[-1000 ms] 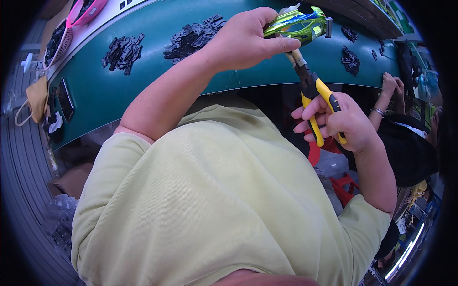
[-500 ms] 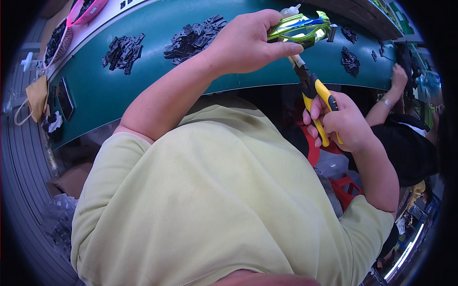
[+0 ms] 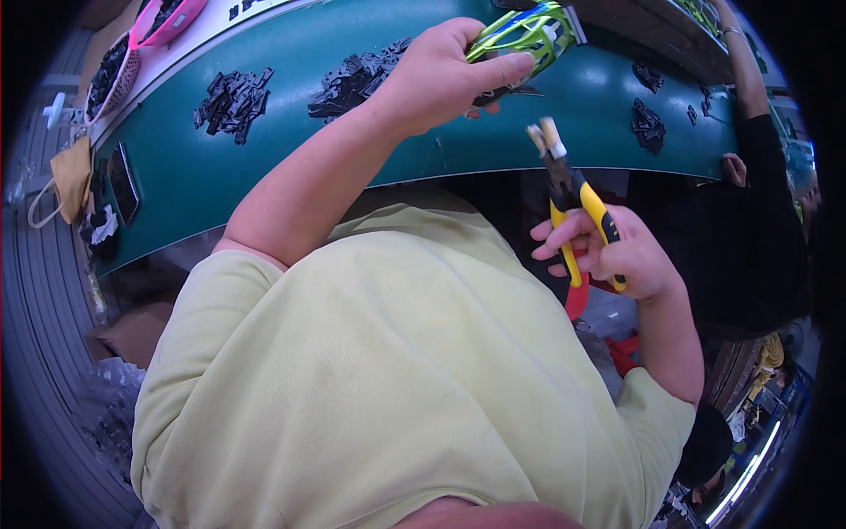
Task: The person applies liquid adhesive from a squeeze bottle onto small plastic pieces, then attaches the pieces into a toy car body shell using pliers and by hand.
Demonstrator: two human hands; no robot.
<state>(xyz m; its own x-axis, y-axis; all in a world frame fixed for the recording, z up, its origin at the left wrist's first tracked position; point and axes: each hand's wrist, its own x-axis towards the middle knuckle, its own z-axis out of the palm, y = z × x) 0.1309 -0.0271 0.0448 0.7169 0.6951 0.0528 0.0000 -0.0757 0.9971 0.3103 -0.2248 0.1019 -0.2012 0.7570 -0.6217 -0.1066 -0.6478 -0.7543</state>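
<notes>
A shiny green plastic shell, shaped like a toy car body with a blue patch (image 3: 539, 37), is gripped in my left hand (image 3: 449, 75) above the far part of the table. My thumb lies along its near side. My right hand (image 3: 621, 251) is wrapped around the yellow and black handles of a pair of pliers (image 3: 577, 198). The plier jaws, padded with pale tips (image 3: 548, 138), point up and stand apart, touching nothing. They are below and to the right of the shell.
Piles of small black plastic parts (image 3: 233, 104) (image 3: 357, 81) lie on the green table (image 3: 291, 35). Smaller black heaps (image 3: 648, 125) are at the right. A phone (image 3: 124, 182) rests near the left edge, and pink baskets (image 3: 167, 25) stand at the upper left. A co-worker's arm (image 3: 749, 70) reaches across the right.
The pliers have come away from the shell, opened their jaws and moved down-left. My left hand has shifted the shell leftward and turned it. The co-worker's arm has reached further out.
</notes>
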